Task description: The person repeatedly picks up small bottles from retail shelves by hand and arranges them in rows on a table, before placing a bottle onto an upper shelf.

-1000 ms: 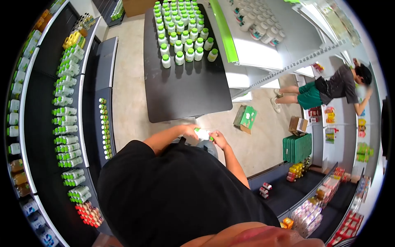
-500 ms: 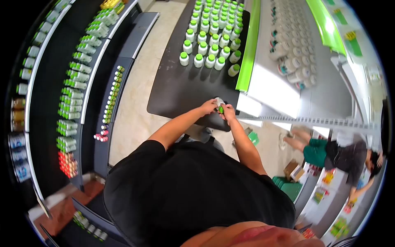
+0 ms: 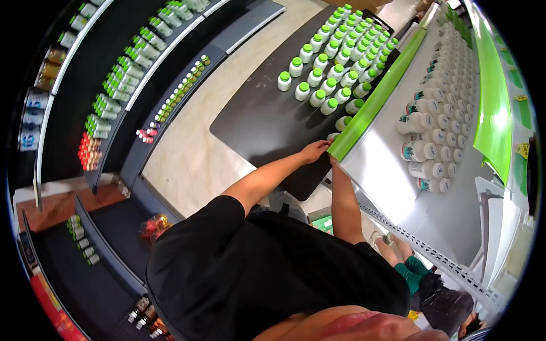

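Observation:
My left hand is at the table's right side, fingers closed against the lower part of a white bottle with a green cap. The green shelf strip partly covers this bottle. My right hand is just below the strip's near corner, its fingers mostly hidden there. Whether it touches the bottle cannot be seen. Beyond my hands, many more white bottles with green caps stand upright in rows on the dark table.
On the right, a white shelf holds rows of lying white tubs. Left, dark shelves carry green-capped bottles and small bottles. Another person in green shorts is at the lower right, beyond the perforated shelf edge.
The view has turned, and the white shelf now lies closer to my hands. Both hands, earlier together on a tilted bottle over the table's near end, are now by the green strip's corner.

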Motion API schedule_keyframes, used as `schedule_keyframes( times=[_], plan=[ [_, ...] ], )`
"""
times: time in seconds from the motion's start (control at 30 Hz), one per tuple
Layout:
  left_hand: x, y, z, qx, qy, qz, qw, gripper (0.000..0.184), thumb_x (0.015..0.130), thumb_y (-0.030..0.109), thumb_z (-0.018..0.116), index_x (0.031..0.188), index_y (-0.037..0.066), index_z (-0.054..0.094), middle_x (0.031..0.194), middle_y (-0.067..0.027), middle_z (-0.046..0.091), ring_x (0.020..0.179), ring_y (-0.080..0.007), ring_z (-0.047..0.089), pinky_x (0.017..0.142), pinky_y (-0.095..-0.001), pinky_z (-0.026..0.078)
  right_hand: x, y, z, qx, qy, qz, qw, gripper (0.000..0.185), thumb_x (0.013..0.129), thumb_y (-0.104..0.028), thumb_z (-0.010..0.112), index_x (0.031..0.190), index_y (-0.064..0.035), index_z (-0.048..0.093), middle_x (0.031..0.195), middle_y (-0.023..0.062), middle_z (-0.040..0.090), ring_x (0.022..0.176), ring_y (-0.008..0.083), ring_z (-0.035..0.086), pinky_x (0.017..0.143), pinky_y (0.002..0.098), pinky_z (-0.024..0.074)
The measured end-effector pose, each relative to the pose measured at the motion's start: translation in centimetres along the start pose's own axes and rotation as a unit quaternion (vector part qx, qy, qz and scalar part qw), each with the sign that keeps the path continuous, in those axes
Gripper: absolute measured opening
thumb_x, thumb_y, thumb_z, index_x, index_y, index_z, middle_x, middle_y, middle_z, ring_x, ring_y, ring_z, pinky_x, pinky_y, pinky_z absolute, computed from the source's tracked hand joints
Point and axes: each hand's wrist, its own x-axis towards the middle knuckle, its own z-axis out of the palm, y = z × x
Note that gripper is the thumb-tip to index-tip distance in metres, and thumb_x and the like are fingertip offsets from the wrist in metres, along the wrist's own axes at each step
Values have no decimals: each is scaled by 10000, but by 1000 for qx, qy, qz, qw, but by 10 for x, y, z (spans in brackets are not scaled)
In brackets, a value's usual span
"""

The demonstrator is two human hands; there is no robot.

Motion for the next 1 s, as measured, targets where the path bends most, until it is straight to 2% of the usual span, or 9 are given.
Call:
schedule_keyframes(
  times=[0.2,0.33,0.4,0.43,0.57,0.67,0.8,0.9,1.0],
  plan=[
    [-64,-79,-52,-87,33,-47,995,309,986,323,524,1101,51,615,884,-56,645,749,-116,594,637,-274,508,6,-7,-4,-42,-55,50,996,431,1012,-396,412,1390,-193,367,1410,38,385,1254,203,426,967,362,391],
    [-170,-156,-101,19,92,-132,987,334,954,390,547,977,74,653,810,-74,654,769,-162,613,687,-319,513,-4,6,-28,-85,-102,106,985,479,1025,-404,370,1458,-208,314,1530,22,307,1364,208,359,1044,383,350],
    [-241,-216,-121,126,161,-173,963,421,936,451,511,1038,74,667,980,-151,695,953,-296,648,869,-386,501,-20,13,-36,-86,-68,126,986,503,1031,-408,348,1492,-215,288,1590,14,269,1419,210,325,1082,393,329],
    [-274,-279,-132,283,179,-112,936,447,927,458,500,1114,92,674,1091,-176,677,1076,-325,617,961,-402,471,-38,13,-25,-85,-10,132,988,494,1011,-432,408,1450,-217,337,1511,15,375,1336,200,412,1025,391,370],
    [-431,-317,-127,75,318,-399,857,450,869,371,516,1137,47,678,1276,-205,598,1221,-363,545,1029,-422,438,-98,43,-14,-203,57,95,973,264,976,-382,558,1035,-126,532,784,-1,596,647,139,574,557,281,450],
    [-520,-376,-96,220,318,-372,844,387,882,326,543,1079,30,695,1106,-206,684,1046,-322,652,917,-402,506,-135,103,-37,-314,-52,-1,948,290,966,-331,596,790,-117,510,566,6,501,448,118,480,421,246,374],
    [-584,-349,-67,-188,618,-206,735,231,922,200,550,992,34,696,812,-110,693,715,-164,645,686,-302,511,-207,168,-62,-570,-215,-279,742,280,889,-279,681,766,-35,624,636,109,613,587,214,607,572,378,489],
    [-644,-285,-77,-160,785,-53,596,183,950,126,535,891,28,678,708,-49,642,638,-113,593,601,-257,462,-270,189,-61,-668,-324,-192,642,253,850,-271,682,753,-43,633,686,147,642,662,285,643,628,400,497],
    [-742,-103,-81,69,871,55,483,135,941,65,571,841,1,635,696,-13,586,632,-81,520,588,-241,418,-294,206,-45,-700,-431,-128,555,258,832,-288,668,744,-47,639,690,149,648,660,302,647,631,401,500]
  ],
)
